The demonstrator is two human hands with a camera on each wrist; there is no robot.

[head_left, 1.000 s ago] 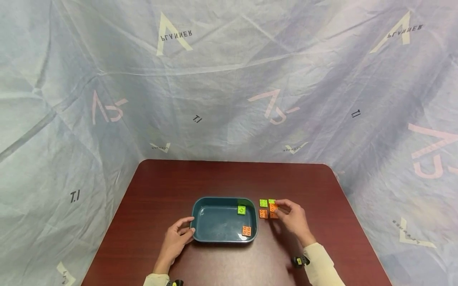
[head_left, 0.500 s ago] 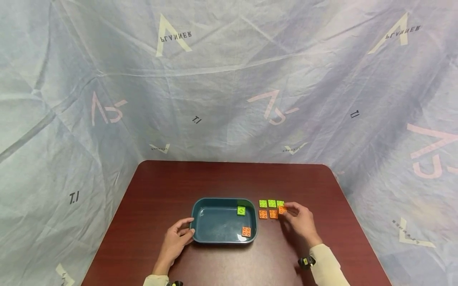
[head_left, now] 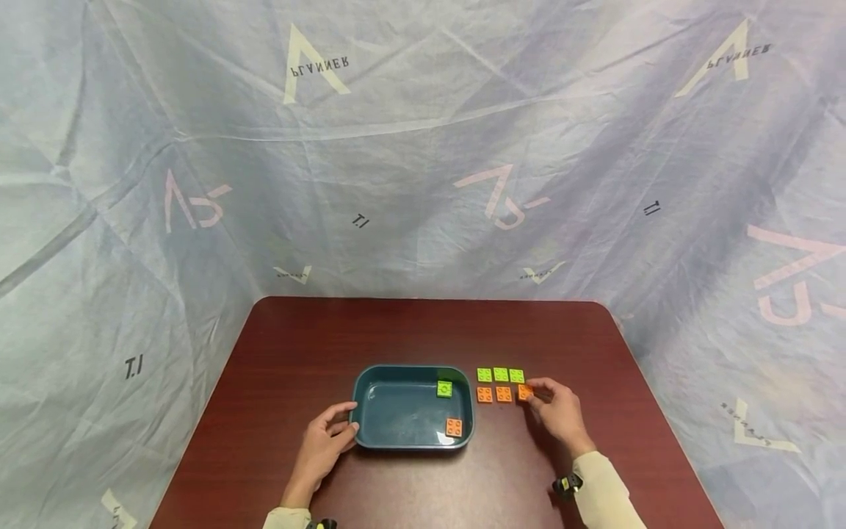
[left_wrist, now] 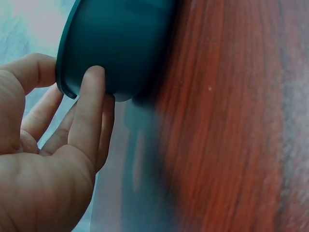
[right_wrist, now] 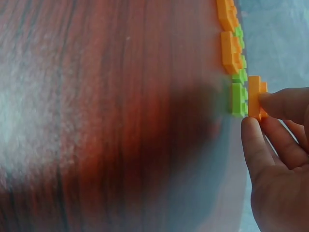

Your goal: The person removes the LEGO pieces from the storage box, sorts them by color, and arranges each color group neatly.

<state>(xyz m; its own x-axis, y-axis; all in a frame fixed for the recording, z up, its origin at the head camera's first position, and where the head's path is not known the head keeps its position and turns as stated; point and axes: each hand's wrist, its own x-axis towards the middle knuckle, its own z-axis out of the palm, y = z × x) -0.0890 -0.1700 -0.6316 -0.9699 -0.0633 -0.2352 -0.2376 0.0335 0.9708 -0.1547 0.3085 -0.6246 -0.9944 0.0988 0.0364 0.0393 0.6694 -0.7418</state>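
Observation:
My left hand [head_left: 320,447] is at the left end of a dark teal tray [head_left: 413,447]; in the left wrist view its thumb lies against the outer wall and a fingertip meets the rim. My right hand [head_left: 558,417] pinches an orange toy brick [right_wrist: 254,96] between thumb and fingers, slightly above the table. To its left, two more orange bricks [head_left: 504,394] lie in a row. Behind them runs a row of three lime green bricks [head_left: 500,375]. Inside the tray are one green brick [head_left: 444,389] at the back right and one orange brick [head_left: 453,427] at the front right.
The dark red wooden table [head_left: 317,330] has rounded far corners. A pale printed fabric sheet [head_left: 423,184] hangs behind it and on both sides. Each wrist carries a black band camera, the right one [head_left: 567,484] close to the sleeve cuff.
My right hand has moved right with the orange brick, from over the other bricks to the right end of the orange row, and lower. My left hand has stayed at the tray.

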